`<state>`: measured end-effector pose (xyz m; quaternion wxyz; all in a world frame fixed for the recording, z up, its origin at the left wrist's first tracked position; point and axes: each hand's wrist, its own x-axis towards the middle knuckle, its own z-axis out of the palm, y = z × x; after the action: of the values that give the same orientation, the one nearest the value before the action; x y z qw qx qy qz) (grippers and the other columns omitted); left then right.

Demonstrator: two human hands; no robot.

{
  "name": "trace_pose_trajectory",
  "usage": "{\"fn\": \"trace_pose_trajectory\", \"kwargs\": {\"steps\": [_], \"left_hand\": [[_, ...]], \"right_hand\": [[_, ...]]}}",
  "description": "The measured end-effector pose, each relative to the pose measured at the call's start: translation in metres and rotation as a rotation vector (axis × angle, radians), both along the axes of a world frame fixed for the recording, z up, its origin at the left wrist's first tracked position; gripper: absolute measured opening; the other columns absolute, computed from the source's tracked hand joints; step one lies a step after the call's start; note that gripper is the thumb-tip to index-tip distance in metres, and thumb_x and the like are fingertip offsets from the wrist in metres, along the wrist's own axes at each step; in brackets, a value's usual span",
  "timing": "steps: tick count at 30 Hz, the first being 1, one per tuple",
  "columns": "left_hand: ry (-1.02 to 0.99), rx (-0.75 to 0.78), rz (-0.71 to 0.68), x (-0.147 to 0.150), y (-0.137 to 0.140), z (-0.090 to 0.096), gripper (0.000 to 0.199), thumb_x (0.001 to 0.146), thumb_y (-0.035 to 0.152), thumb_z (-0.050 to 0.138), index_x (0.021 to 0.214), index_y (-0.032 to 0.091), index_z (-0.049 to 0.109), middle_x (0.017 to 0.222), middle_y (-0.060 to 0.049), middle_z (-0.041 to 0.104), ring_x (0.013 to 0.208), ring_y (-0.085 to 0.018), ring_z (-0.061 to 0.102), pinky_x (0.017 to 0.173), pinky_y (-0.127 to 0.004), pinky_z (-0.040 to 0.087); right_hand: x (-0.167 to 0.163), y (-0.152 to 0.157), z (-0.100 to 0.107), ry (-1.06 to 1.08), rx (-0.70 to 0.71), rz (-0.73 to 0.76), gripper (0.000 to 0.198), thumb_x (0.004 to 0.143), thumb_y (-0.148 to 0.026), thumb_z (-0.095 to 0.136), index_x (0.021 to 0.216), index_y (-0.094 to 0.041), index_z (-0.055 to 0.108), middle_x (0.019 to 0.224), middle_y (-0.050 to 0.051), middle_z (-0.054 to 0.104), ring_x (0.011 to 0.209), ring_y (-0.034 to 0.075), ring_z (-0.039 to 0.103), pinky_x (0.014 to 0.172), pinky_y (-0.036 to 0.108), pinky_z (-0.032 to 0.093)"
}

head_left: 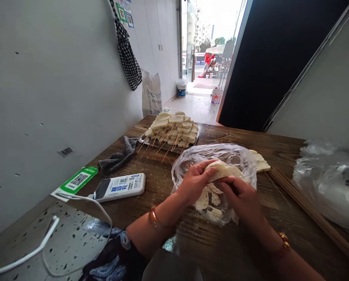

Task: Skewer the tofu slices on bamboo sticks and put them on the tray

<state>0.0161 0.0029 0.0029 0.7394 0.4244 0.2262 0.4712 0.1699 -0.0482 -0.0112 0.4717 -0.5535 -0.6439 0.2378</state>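
Observation:
My left hand (192, 183) is closed on a pale, spongy bread-like slice (219, 169), thumb on its near face. At the lower edge of that slice, the fingers of my right hand (242, 198) are pinched together; what they hold is hidden. Both hands are above an opened clear plastic bag (182, 160), where more slices and torn pieces (214, 214) lie. Behind it, a metal tray (144, 139) bears a heap of skewered slices (174, 127), their sticks pointing toward me.
On the right lie a bundle of thin wooden sticks (309, 207), a few slices (260, 162) and crumpled plastic (329, 183). A grey cloth (118, 158), a white payment device (121, 187) with a cable and a green QR card (77, 180) are on the left, beside the wall.

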Motion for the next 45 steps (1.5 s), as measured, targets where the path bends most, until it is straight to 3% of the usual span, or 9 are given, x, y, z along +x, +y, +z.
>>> {"fn": "trace_pose_trajectory", "kwargs": {"steps": [6,12,25,34,38,41,45], "left_hand": [[0.080,0.056,0.131,-0.003,0.000,0.005,0.042,0.075,0.037,0.075,0.109,0.013,0.070,0.101,-0.008,0.071,0.087,-0.018,0.063,0.082,-0.029,0.047],[-0.010,0.027,0.233,-0.007,0.006,0.005,0.042,0.074,0.039,0.075,0.109,0.017,0.069,0.097,-0.006,0.071,0.084,-0.017,0.064,0.080,-0.030,0.049],[-0.099,-0.015,0.155,-0.003,-0.002,0.008,0.041,0.074,0.039,0.076,0.106,0.014,0.070,0.097,-0.007,0.072,0.091,-0.021,0.067,0.092,-0.037,0.049],[-0.002,0.053,0.104,-0.001,-0.002,0.002,0.036,0.079,0.042,0.071,0.100,0.013,0.071,0.094,-0.008,0.071,0.085,-0.018,0.064,0.080,-0.029,0.049],[0.102,0.078,0.048,0.001,-0.005,0.002,0.039,0.078,0.045,0.070,0.099,0.012,0.072,0.088,-0.007,0.070,0.076,-0.015,0.061,0.070,-0.025,0.046],[0.168,0.080,-0.012,0.000,-0.005,0.004,0.046,0.077,0.047,0.070,0.107,0.013,0.071,0.090,-0.008,0.071,0.078,-0.017,0.062,0.071,-0.026,0.047],[0.163,0.081,0.014,-0.005,0.003,0.005,0.062,0.078,0.043,0.071,0.133,0.019,0.054,0.112,-0.010,0.068,0.091,-0.020,0.066,0.085,-0.033,0.050]], "right_hand": [[0.013,0.002,0.001,-0.008,-0.143,0.081,0.023,0.084,-0.039,0.062,0.094,-0.022,0.074,0.092,0.004,0.075,0.081,0.021,0.067,0.071,0.030,0.051],[0.014,0.003,0.001,0.007,-0.132,0.072,0.023,0.085,-0.040,0.062,0.094,-0.024,0.075,0.093,0.003,0.074,0.081,0.020,0.068,0.071,0.029,0.053],[0.002,-0.001,-0.001,-0.008,-0.029,-0.014,0.021,0.085,-0.040,0.063,0.090,-0.024,0.076,0.095,0.004,0.073,0.086,0.020,0.067,0.073,0.029,0.052],[-0.003,-0.002,0.005,0.031,-0.033,-0.024,0.021,0.084,-0.040,0.063,0.085,-0.022,0.074,0.089,0.005,0.074,0.082,0.022,0.066,0.075,0.033,0.051],[-0.005,0.001,0.002,0.069,-0.110,-0.064,0.026,0.082,-0.044,0.063,0.076,-0.020,0.071,0.072,0.004,0.071,0.069,0.021,0.063,0.063,0.031,0.049],[-0.002,0.003,0.003,0.123,-0.152,-0.069,0.030,0.080,-0.047,0.065,0.073,-0.018,0.070,0.060,0.002,0.065,0.057,0.018,0.057,0.054,0.028,0.043],[0.014,0.007,0.013,0.204,-0.119,-0.149,0.030,0.078,-0.048,0.067,0.081,-0.018,0.071,0.059,-0.001,0.061,0.054,0.014,0.052,0.051,0.026,0.039]]}}
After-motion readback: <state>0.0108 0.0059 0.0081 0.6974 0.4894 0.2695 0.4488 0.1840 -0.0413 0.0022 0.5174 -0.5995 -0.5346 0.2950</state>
